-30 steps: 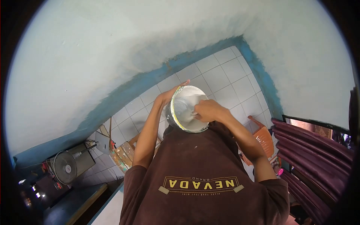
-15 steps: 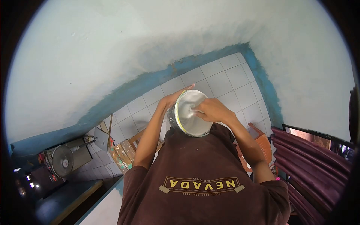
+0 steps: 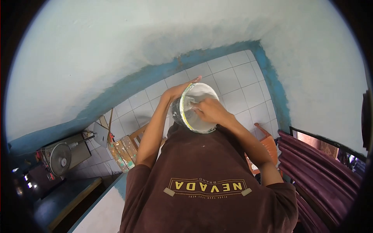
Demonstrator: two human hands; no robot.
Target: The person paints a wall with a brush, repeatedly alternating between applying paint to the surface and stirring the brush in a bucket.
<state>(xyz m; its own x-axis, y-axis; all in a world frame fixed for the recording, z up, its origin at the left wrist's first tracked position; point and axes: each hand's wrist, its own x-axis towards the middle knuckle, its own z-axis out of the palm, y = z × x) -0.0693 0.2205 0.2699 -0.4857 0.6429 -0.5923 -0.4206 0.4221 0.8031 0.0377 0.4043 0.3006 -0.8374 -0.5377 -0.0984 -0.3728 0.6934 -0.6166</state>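
Note:
A round bucket (image 3: 176,110), dark outside with a white and yellow-stained rim, is tilted close against my chest. Pale whitish material lies inside it. My left hand (image 3: 180,90) is wrapped round the bucket's far left side, with fingertips showing past the rim. Over the bucket's mouth, my right hand (image 3: 210,110) reaches in with its fingers curled. A small, blurred, whitish tool or smear shows at those fingertips; I cannot make out what it is.
A pale wall (image 3: 116,42) with a blue lower band curves ahead, above a tiled floor (image 3: 227,81). A paint-spotted wooden bench (image 3: 124,152) and a fan (image 3: 60,159) are at left. An orange chair (image 3: 269,145) and purple curtain (image 3: 311,167) are at right.
The bucket and both hands sit slightly higher in view. My right hand has moved a little left inside the bucket, toward its left wall.

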